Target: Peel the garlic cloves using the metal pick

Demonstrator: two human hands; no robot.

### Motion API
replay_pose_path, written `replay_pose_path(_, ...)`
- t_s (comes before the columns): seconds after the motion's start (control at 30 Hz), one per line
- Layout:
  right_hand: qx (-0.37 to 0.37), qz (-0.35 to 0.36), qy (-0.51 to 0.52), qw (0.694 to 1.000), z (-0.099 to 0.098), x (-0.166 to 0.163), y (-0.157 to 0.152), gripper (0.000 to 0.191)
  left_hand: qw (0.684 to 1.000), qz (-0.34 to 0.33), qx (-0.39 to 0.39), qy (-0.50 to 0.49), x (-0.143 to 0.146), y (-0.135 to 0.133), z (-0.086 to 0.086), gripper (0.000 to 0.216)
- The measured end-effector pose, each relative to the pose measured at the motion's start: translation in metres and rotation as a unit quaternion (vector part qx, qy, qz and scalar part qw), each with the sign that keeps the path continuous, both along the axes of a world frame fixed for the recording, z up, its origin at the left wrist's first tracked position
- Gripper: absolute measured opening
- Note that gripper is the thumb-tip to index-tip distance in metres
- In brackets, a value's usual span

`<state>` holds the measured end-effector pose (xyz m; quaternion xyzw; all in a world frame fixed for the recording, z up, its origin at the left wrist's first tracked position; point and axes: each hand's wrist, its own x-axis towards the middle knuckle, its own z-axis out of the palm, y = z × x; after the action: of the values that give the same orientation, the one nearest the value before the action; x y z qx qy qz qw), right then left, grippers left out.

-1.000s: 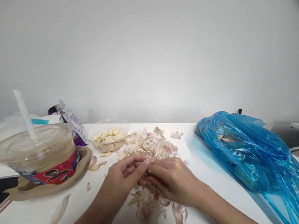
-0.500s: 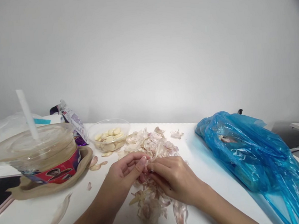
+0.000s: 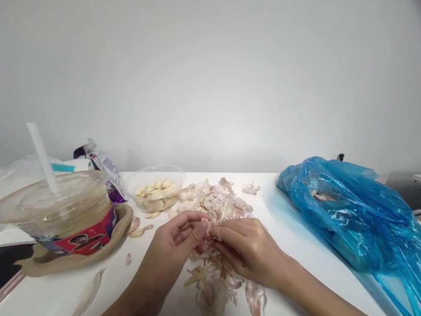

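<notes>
My left hand (image 3: 174, 252) and my right hand (image 3: 250, 253) meet at the middle of the white table (image 3: 301, 263), fingertips pinched together on a small garlic clove (image 3: 206, 228) that is mostly hidden between them. Loose garlic skins (image 3: 214, 204) lie in a heap just beyond the hands, and more skins (image 3: 214, 290) lie under and in front of them. A clear plastic bowl (image 3: 155, 188) with several peeled cloves stands behind my left hand.
A lidded drink cup (image 3: 58, 213) with a white straw stands at the left on a brown paper bag. A crumpled blue plastic bag (image 3: 355, 214) fills the right side. A snack packet (image 3: 104, 169) and a phone (image 3: 3, 272) are at the left. Stray cloves (image 3: 135, 227) lie near the cup.
Both hands have risen slightly and shifted a little away from me, still pinched together on the clove. The view has drifted a bit to the left.
</notes>
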<state>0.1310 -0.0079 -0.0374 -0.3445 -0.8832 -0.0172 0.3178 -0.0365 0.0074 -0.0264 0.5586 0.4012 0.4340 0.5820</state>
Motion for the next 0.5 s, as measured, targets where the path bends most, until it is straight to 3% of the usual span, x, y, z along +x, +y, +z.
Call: replay_pose_path(0.5, 0.102, 0.002, 0.115, 0.988, 0.0008, 0.0005, 0.0007, 0.018, 0.999, 0.029, 0.014, -0.002, -0.0038, -0.0002, -0.0022, 0.013)
